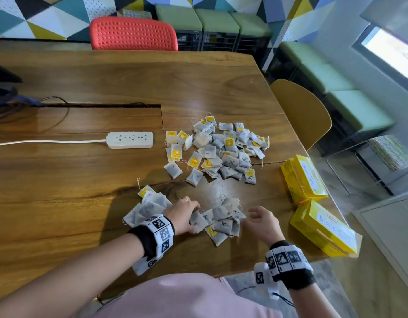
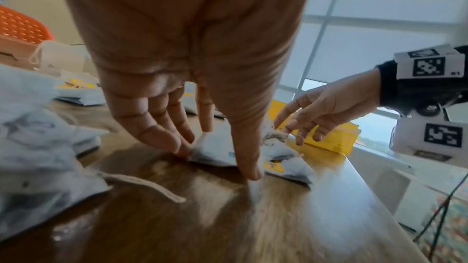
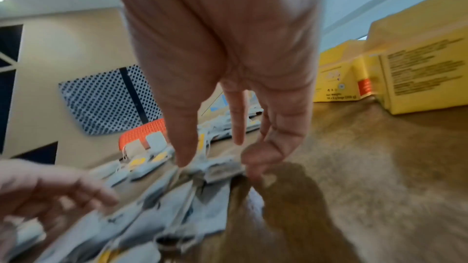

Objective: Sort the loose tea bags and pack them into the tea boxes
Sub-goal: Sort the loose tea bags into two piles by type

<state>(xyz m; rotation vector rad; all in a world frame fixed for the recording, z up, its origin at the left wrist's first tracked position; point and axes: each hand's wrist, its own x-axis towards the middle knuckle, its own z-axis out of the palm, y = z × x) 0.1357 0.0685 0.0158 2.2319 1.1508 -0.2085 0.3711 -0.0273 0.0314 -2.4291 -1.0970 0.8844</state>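
A big heap of loose tea bags [image 1: 218,149], some with yellow tags and some marked X, lies mid-table. A smaller pile of X-marked bags [image 1: 222,220] sits between my hands, and another pile [image 1: 149,206] lies behind my left wrist. My left hand [image 1: 193,216] pinches a tea bag [image 2: 217,147] at the X pile's left edge between thumb and fingers [image 2: 177,145]. My right hand [image 1: 250,216] hovers with loosely spread fingers [image 2: 301,127], its tips touching the pile's right edge. Two yellow boxes stand at the right: "Green Tea" [image 1: 302,177] and "Black Tea" [image 1: 324,230].
A white power strip [image 1: 129,140] with its cord lies left of the heap. A red chair [image 1: 133,34] stands at the far side and a yellow chair [image 1: 301,113] at the right. The table's right edge [image 1: 343,216] runs just past the boxes.
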